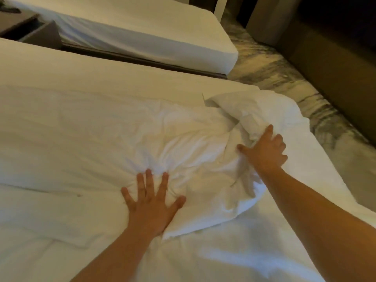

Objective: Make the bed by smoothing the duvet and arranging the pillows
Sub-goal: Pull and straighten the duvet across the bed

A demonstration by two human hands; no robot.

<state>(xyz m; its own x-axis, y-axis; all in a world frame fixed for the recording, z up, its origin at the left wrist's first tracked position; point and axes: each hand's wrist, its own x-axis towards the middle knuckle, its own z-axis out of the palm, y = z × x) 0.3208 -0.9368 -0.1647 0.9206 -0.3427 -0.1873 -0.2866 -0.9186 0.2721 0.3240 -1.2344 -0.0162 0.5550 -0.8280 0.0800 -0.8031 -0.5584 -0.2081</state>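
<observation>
A white duvet [85,127] covers the near bed, flat on the left and bunched into creases at the middle and right. My left hand [151,202] lies flat on it with fingers spread, pressing down where the wrinkles gather. My right hand [266,151] reaches further right and rests on a rumpled, folded-over corner of the duvet [254,110] near the bed's right edge; its fingers curl into the fabric. No pillow is in sight.
A second bed [154,31] with a white sheet stands beyond a narrow gap. A dark nightstand [30,29] sits at the upper left. Patterned carpet [284,74] runs along the right, bordered by a dark bench or sofa [335,64].
</observation>
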